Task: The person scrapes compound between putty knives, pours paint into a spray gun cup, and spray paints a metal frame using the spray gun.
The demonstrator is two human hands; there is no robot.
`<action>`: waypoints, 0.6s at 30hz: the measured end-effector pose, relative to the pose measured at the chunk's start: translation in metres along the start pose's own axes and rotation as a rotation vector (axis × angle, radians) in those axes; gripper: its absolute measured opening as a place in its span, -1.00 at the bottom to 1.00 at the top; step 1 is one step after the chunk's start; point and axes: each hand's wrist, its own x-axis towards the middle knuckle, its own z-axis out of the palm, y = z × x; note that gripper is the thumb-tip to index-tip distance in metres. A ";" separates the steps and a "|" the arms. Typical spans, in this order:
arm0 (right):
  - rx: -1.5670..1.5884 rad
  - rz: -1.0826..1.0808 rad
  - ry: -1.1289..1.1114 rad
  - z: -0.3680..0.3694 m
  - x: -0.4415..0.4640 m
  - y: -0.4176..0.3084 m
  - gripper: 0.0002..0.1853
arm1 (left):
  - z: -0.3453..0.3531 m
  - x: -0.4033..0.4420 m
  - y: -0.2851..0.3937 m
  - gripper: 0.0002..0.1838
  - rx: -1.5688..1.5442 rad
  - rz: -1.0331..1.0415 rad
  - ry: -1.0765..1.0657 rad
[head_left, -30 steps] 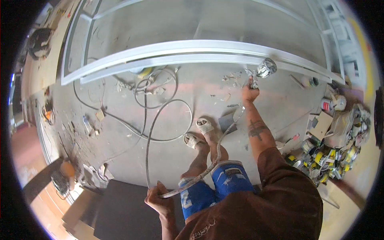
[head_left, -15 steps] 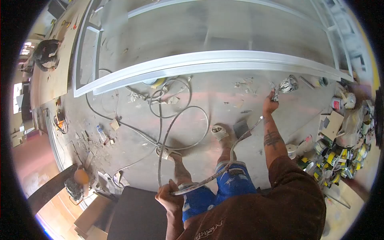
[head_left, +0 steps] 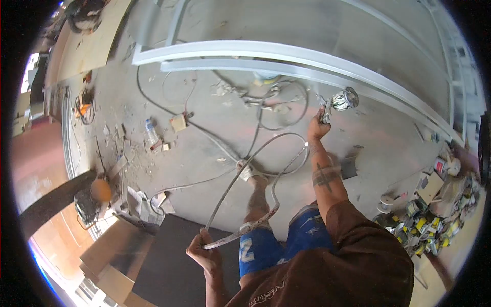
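My right hand (head_left: 319,128) is closed around the handle of a paint spray gun (head_left: 344,99), a paint-smeared metal cup at its front. The gun is held out below a long white metal frame (head_left: 245,49); a gap shows between them. A grey air hose (head_left: 274,202) runs from near my right wrist down across my thighs to my left hand (head_left: 205,251). My left fingers are wrapped around this hose. From there it goes up and loops over the floor around my feet.
Cardboard boxes (head_left: 110,256) and a dark board (head_left: 171,256) lie at lower left. A plastic bottle (head_left: 151,132) and scraps litter the floor. Paint cans (head_left: 427,233) crowd the right side. Another person (head_left: 82,18) works at a pale table (head_left: 94,48) at upper left.
The view has turned and shifted, so the frame now slants down to the right. My right hand and the spray gun have moved left and a little up; my left hand still grips the hose.
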 end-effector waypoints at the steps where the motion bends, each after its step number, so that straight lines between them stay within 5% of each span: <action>1: 0.086 0.028 -0.016 0.017 -0.021 -0.015 -0.64 | -0.011 0.010 -0.008 -0.48 -0.017 -0.027 0.018; 8: 0.058 0.232 -0.269 0.102 -0.137 -0.080 -0.56 | -0.059 0.051 -0.055 -0.45 -0.087 -0.158 0.084; 11: 0.199 0.093 -0.254 0.123 -0.172 -0.100 -0.58 | -0.067 0.064 -0.054 -0.45 -0.117 -0.205 0.113; 18: 0.172 0.149 -0.363 0.106 -0.157 -0.094 -0.63 | -0.060 0.063 -0.075 -0.44 -0.048 -0.137 0.038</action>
